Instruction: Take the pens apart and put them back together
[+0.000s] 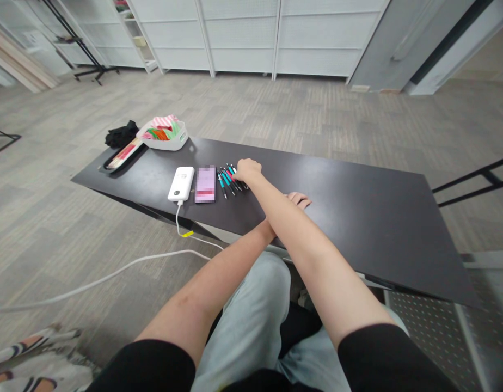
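Several pens (226,178), mostly teal and black with a red one among them, lie fanned side by side on the dark table (357,218). My right hand (248,170) reaches across to the left and is curled at the right side of the pens. Its fingertips are hidden, so what it grips cannot be made out. Beneath my right forearm passes my left arm. My left hand (299,200) rests on the tabletop with fingers stretched out, partly covered by that forearm. Left of the pens lies a phone (204,185) with a blurred pink screen.
A white power bank (181,184) with a white cable (177,218) lies beside the phone. Farther left are a white basket (165,145) of colourful items, a black tray (112,170) with packets and a black cloth bundle (121,135). White cabinets (243,38) stand behind.
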Available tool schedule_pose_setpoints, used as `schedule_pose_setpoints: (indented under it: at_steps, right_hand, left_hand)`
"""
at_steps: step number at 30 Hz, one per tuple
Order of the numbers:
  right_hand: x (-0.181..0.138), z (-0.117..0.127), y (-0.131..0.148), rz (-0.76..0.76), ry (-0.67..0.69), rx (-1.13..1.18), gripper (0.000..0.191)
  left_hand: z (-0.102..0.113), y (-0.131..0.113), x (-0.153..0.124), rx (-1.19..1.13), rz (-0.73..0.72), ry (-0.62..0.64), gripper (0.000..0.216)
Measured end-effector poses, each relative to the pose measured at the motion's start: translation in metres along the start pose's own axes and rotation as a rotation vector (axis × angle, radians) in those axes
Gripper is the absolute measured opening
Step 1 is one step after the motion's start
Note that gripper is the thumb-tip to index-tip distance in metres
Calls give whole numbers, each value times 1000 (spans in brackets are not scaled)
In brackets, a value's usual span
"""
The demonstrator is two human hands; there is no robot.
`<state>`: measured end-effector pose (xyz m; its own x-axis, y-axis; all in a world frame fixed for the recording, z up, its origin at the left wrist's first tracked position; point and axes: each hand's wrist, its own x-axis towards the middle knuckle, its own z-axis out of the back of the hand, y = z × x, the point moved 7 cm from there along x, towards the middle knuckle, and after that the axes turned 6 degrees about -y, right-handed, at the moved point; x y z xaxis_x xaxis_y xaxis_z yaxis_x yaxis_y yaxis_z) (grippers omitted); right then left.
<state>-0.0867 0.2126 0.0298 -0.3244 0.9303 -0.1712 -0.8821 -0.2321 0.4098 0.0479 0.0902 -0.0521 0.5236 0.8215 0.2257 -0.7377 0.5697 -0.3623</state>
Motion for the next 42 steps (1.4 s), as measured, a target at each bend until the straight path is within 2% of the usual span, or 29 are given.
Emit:
schedule_pose_setpoints:
  at_steps: [4, 8, 11, 14, 17, 19, 21, 24, 26, 29, 33, 37, 39, 42]
  right_hand:
    - [5, 6, -9, -33, 5, 103, 42]
    - [2, 6, -25, -27, 76, 291, 9]
    - [-6, 15, -38, -15, 102, 475, 11]
    - [-19, 36, -62, -1, 37, 639, 7]
    - [-46, 59, -108, 10, -69, 794, 7]
    - [-74, 73, -150, 55, -201, 1012, 16]
    - [-110, 80, -196, 56, -354, 1106, 27]
    - [-163, 73, -257, -95, -488, 1143, 37]
    - [-189, 65, -279, -191, -519, 1148, 42]
    - [-209, 58, -284, -207, -546, 1247, 44]
    - [-211, 49, -272, -175, -534, 1410, 46]
    - [-211, 45, -271, -169, -490, 1542, 38]
    - [-213, 48, -272, -146, -426, 1532, 34]
    - [-216, 53, -265, -107, -285, 1361, 25]
  left_hand:
    - [-1, 2, 2, 11, -20, 28, 65]
    - [-1, 1, 4, 25, -67, 86, 70]
    - [4, -5, 2, 24, -94, 125, 61]
    - [12, -10, -1, 20, -69, 109, 56]
    - [21, -9, -3, -29, 14, 28, 61]
    - [25, -7, -5, -93, 46, -25, 54]
    - [26, -2, -8, -169, 67, -78, 46]
    - [26, 14, -8, -315, 114, -183, 42]
    - [26, 26, -2, -445, 158, -273, 50]
    - [30, 31, 17, -636, 158, -367, 55]
    - [47, 20, 47, -944, 150, -553, 50]
    - [61, 12, 61, -1059, 175, -686, 49]
    - [64, 13, 61, -1092, 200, -737, 49]
    - [63, 11, 57, -1155, 227, -741, 55]
